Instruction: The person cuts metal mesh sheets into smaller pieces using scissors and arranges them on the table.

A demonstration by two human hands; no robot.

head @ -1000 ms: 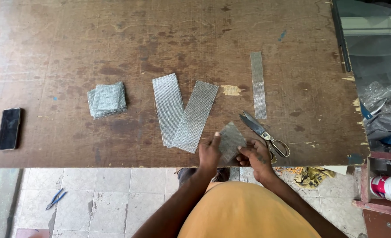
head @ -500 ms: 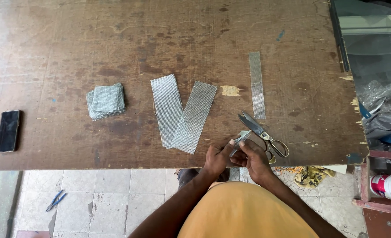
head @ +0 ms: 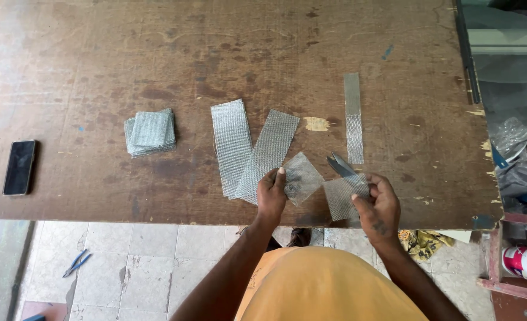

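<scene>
Grey wire mesh is the material in hand, cut into pieces on a worn brown wooden surface (head: 156, 59). The left hand (head: 271, 199) pinches one small mesh square (head: 302, 177) at its near corner, thumb and fingers pressed onto it, and the square lies flat near the front edge. The right hand (head: 379, 208) is closed around a second mesh square (head: 342, 199) together with the scissors (head: 344, 167), whose blades point away from the person — whether the blades are apart I cannot tell.

As for progress: a neat stack of cut squares (head: 150, 132) sits well to the left, so a good share looks finished. Two longer mesh strips (head: 251, 151) lie side by side and overlapping just beyond the left hand, uncut, and a narrow strip (head: 353, 119) lies further off to the right (it may be stock or an offcut). By my reckoning the work is past its start, with those strips left.

A dark phone (head: 20, 167) rests at the far left.
</scene>
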